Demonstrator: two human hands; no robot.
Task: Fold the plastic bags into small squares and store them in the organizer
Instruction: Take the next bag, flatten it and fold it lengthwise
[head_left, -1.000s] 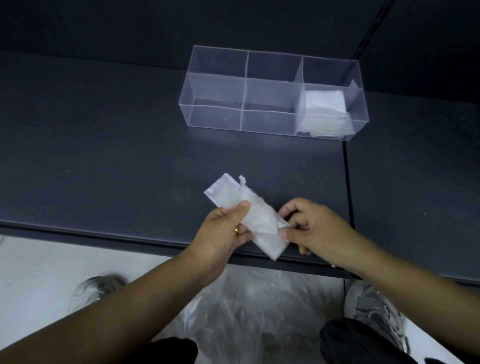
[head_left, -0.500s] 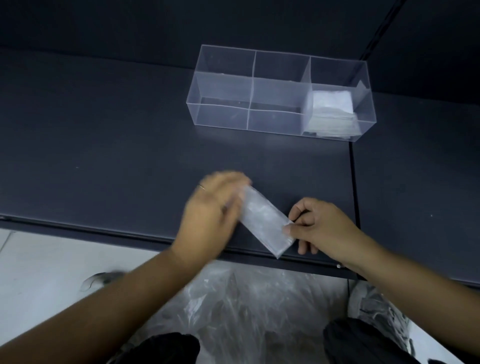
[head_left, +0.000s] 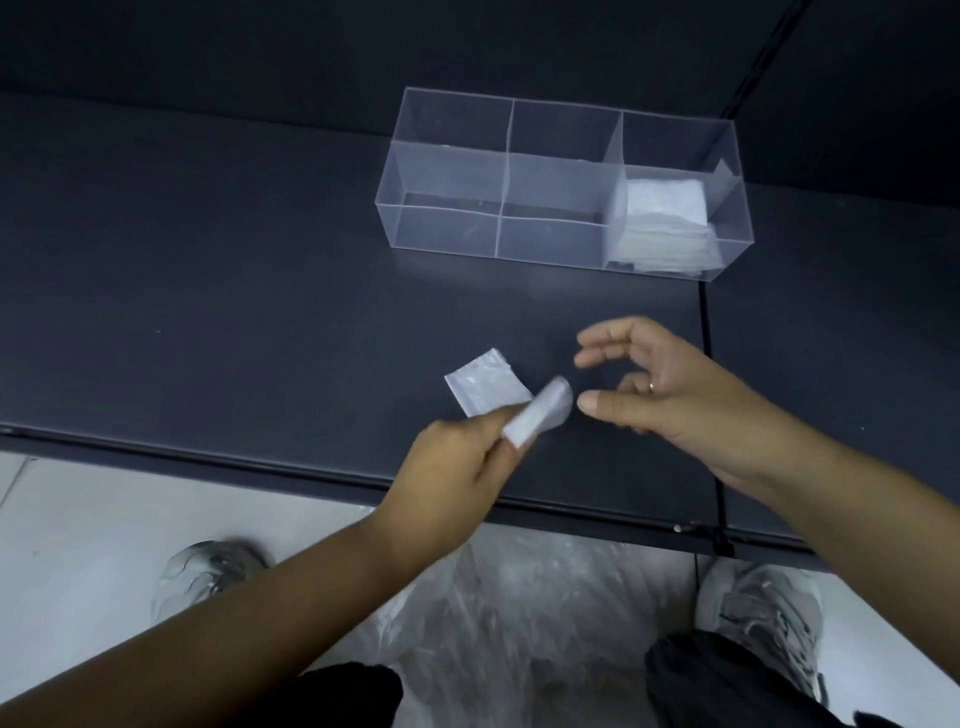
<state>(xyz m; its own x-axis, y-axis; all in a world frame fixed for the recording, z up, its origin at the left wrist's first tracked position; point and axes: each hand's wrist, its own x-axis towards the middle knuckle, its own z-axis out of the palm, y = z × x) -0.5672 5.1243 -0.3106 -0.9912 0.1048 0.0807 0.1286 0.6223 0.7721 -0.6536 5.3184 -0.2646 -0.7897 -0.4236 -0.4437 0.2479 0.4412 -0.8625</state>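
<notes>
Change: grip on the bag strip (head_left: 485, 387) swapped within the last half second; pinch on the near end passed from right to left, and that end lifted off the table (head_left: 208, 260) and curled back toward the far half.
Meaning for the task: strip probably mid-way through being halved into a square; crease not yet pressed flat, storing not yet begun.
Organizer (head_left: 447, 228): clear, divided, well beyond both hands and nearer the right one; stack of folded bags (head_left: 665, 218) in the end compartment on the right hand's side, other compartments seemingly bare.
Loose plastic (head_left: 509, 597): heaped on the floor below and behind both wrists, between the shoes.
Right hand (head_left: 670, 384): wide, fingers spread and relaxed, thumb pointing at the strip; holding nothing, touching nothing, just beside the lifted end.
Left hand (head_left: 457, 457): curled, thumb and fingers pinching the near end of the strip from below.
Far half of the strip: flat on the table, just ahead of the left knuckles.
Lifted end: blurred by motion, so contact with the flat half hard to judge; likely apart from it.
</notes>
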